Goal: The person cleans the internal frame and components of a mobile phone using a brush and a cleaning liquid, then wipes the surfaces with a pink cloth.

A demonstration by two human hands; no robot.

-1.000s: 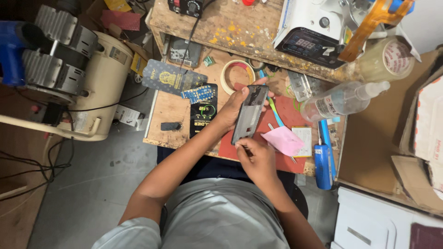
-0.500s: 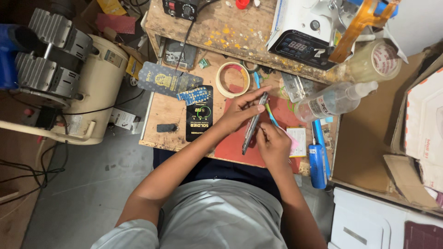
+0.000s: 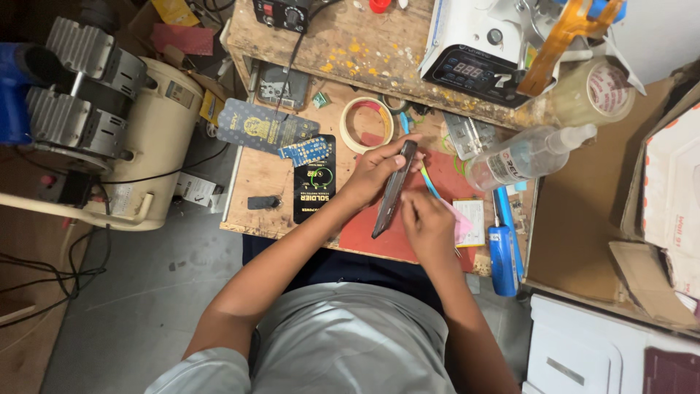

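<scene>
left hand (image 3: 375, 171) — arm reaching up across the counter (image 3: 270, 179), fingers clasped around a dark phone (image 3: 394, 191) held on edge, tilted, above the red mat (image 3: 368, 233) | right hand (image 3: 429, 225) — just beside the phone's lower half, fingers curled in against it, pink cloth (image 3: 462, 222) under the palm | tape roll (image 3: 367, 124) near, beyond the phone

Your left hand (image 3: 375, 171) grips a dark phone (image 3: 394, 190) edge-up over the red mat (image 3: 379, 237); your right hand (image 3: 429, 225) touches its lower side on the desk (image 3: 255, 171).
</scene>
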